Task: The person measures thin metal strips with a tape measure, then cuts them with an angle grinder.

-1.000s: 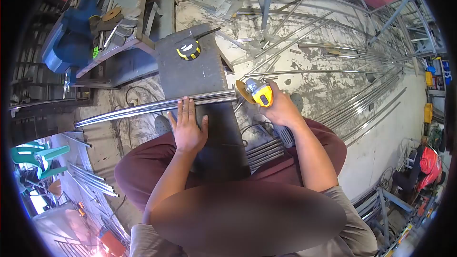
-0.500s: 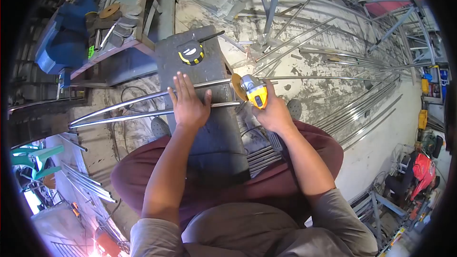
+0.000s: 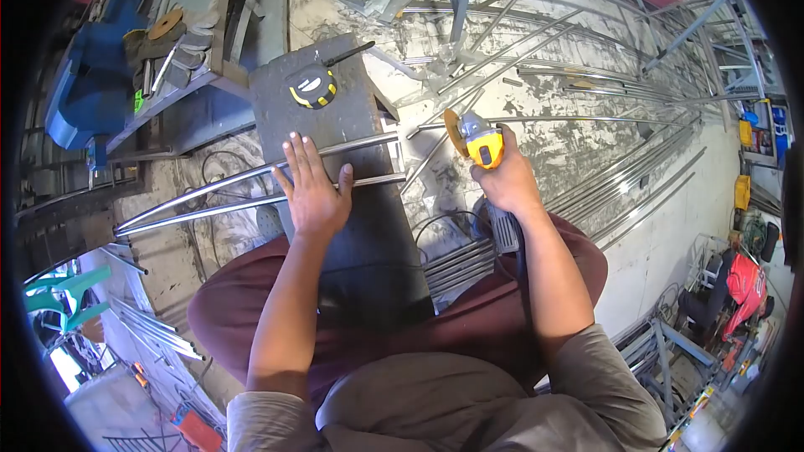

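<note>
My left hand (image 3: 316, 194) lies flat with its fingers spread, pressing on two shiny metal tubes (image 3: 219, 191). The tubes cross a dark low bench (image 3: 368, 238), and their right ends stick out near its edge. In my right hand (image 3: 511, 182) is a yellow angle grinder (image 3: 486, 151) with a brown cutting disc (image 3: 456, 134). The disc stands to the right of the tube ends, apart from them. A black and yellow tape measure (image 3: 312, 86) sits on the bench beyond my left hand.
Several long metal tubes (image 3: 624, 188) lie on the floor to the right. A metal frame (image 3: 465, 0) rises at the back. On the left stand a blue machine (image 3: 92, 88) and a workbench (image 3: 222, 54). Green plastic chairs (image 3: 71, 297) are at far left.
My right hand has drawn the grinder rightward, off the tubes, leaving a gap at their ends. My left hand stays on the tubes. A bright glow at lower left is gone.
</note>
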`<state>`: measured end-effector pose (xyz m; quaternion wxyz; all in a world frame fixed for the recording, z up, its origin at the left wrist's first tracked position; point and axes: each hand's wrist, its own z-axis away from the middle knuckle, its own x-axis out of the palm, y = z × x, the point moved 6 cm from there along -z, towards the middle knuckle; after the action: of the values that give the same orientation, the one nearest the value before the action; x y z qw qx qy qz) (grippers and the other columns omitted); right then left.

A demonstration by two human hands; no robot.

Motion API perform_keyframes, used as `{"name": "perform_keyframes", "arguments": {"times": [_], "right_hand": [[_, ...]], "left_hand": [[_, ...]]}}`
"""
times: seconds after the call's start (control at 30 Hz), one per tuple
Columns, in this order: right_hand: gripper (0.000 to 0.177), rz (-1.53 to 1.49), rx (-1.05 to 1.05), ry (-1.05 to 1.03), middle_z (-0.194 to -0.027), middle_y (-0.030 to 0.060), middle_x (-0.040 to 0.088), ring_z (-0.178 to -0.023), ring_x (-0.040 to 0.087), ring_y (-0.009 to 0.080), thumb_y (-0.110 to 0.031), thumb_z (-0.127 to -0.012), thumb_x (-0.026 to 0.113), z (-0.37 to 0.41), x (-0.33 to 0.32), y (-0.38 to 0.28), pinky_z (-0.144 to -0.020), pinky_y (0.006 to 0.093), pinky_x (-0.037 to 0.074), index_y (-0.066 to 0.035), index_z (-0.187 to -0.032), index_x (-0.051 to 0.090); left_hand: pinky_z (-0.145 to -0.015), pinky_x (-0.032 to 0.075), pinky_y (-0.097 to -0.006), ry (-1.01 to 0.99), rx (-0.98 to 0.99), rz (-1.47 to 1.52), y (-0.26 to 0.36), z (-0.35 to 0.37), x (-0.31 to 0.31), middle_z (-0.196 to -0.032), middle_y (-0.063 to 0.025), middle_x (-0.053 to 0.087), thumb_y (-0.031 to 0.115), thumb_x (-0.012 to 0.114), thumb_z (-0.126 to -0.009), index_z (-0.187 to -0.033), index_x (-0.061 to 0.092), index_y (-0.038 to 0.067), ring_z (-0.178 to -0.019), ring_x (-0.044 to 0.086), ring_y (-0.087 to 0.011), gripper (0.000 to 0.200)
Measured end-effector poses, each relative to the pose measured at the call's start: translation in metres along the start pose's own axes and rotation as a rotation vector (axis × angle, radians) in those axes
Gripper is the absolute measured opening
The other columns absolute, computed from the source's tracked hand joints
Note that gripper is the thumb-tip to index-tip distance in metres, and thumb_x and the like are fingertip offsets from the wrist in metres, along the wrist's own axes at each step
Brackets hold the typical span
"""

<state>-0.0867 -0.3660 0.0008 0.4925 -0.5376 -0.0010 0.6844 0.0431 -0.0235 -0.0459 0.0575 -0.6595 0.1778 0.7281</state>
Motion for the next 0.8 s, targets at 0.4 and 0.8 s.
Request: {"name": "perform_keyframes", "arguments": {"times": [0.4, 0.8], "right_hand": [[0.077, -0.554, 0.014, -0.033, -0.136, 0.0233, 0.075, -0.118, 0.076, 0.0337, -0.025, -0.096, 0.070, -0.007, 0.014, 0.020, -0.100, 0.0444, 0.063, 0.003, -0.164, 0.049], [0.050, -1.113, 0.063, -0.199, -0.100, 0.0190, 0.074, -0.075, 0.075, 0.0315, -0.027, -0.099, 0.054, -0.009, 0.004, 0.033, -0.067, 0.0470, 0.068, -0.001, -0.141, 0.060]], "left_hand": [[-0.139, 0.005, -0.0725, -0.068, 0.026, -0.030, -0.005, 0.045, -0.013, -0.188, -0.0230, 0.029, 0.056, 0.051, -0.118, -0.176, 0.034, -0.005, -0.178, 0.017, -0.0404, 0.086], [-0.114, 0.053, -0.0522, -0.152, 0.361, 0.049, -0.032, -0.037, -0.027, -0.129, -0.0177, 0.070, 0.026, 0.080, -0.103, -0.130, 0.073, 0.005, -0.133, 0.062, -0.0413, 0.034]]}}
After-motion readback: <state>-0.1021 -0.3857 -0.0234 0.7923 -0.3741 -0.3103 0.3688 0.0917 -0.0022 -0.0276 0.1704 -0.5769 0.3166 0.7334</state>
